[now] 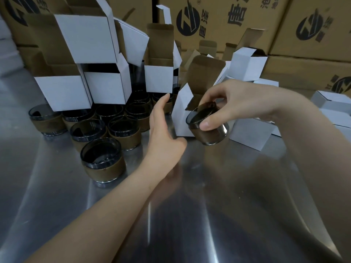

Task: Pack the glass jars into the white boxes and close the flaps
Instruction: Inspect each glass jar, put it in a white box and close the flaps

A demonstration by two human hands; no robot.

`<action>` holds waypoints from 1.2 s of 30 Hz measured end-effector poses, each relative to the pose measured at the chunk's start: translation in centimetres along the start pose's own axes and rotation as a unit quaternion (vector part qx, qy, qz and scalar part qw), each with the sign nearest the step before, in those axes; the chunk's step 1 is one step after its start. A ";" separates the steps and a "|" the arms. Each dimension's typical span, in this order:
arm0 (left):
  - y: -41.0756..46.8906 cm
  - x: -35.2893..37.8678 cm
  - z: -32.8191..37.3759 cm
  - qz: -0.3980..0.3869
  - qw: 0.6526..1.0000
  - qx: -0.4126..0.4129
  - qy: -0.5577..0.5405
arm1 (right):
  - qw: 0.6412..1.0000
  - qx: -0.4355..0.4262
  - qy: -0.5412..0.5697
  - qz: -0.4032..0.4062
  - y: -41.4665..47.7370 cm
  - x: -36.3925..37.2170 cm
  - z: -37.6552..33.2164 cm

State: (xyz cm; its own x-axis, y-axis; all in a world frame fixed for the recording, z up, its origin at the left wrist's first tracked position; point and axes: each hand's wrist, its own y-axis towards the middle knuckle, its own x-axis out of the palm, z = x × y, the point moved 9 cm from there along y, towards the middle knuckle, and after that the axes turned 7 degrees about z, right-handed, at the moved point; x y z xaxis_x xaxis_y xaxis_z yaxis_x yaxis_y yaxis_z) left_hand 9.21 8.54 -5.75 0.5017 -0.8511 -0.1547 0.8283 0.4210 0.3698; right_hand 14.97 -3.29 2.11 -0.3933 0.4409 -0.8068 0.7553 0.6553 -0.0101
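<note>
In the head view, our right hand (pixel 233 103) is gripping a tilted dark glass jar (pixel 210 133) at centre right, fingers (pixel 210 98) curled round it, just in front of an open white box (pixel 181 114). Our left hand (pixel 163 133) is hovering just beside that box, fingers straight and holding nothing. More jars (pixel 102 156) are standing on the table (pixel 190 205) at left.

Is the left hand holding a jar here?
No, the left hand is open and empty beside the white box; the right hand grips the jar.

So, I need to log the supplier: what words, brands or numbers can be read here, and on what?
Brown cartons: a round logo and large dark characters, apparently mirrored, not surely readable.
White boxes: no print visible.
Glass jars: no text visible.
</note>
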 end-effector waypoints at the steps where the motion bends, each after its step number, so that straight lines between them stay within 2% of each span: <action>1: 0.0 0.3 0.2 -0.012 1.000 0.009 0.012 | 1.000 -0.010 0.006 -0.019 -0.2 0.1 -0.1; 5: -0.2 0.5 0.8 -0.026 0.999 0.032 0.007 | 0.995 -0.063 0.020 -0.074 -0.8 0.8 -0.6; 11: -0.2 0.1 0.8 -0.005 0.999 0.043 0.016 | 0.986 -0.130 0.063 -0.084 -0.6 0.7 -1.5; 14: 0.0 0.0 0.5 0.002 0.999 0.046 0.005 | 0.973 -0.157 0.168 -0.035 -0.2 -0.5 -1.7; 16: 0.0 0.2 0.4 0.000 0.999 0.046 0.015 | 0.948 -0.167 0.272 0.000 0.2 -1.0 -1.8; 18: 0.1 0.3 0.1 0.003 0.999 0.038 0.025 | 0.936 -0.168 0.307 0.049 0.7 -1.1 -1.7; 21: 0.1 0.5 -0.2 -0.002 1.000 0.015 0.016 | 0.937 -0.180 0.280 0.107 1.0 -0.8 -2.0; 27: 0.0 0.3 0.5 -0.001 0.999 0.040 0.015 | 0.953 -0.177 0.188 0.157 1.0 -1.1 -1.7; 31: 0.0 0.4 0.3 -0.009 0.999 0.031 0.003 | 0.964 -0.152 0.155 0.153 1.1 -1.7 -0.7; 36: 0.1 0.4 0.1 0.002 0.999 0.033 0.001 | 0.978 -0.145 0.016 0.148 0.9 -1.7 -1.5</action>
State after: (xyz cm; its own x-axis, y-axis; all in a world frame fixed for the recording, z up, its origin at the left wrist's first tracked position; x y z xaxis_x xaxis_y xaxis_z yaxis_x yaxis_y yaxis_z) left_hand 9.48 8.20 -5.68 0.5057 -0.8488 -0.1544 0.8077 0.4029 0.4304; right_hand 15.57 -2.50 4.34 -0.1997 0.6527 -0.7308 0.6596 0.6411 0.3923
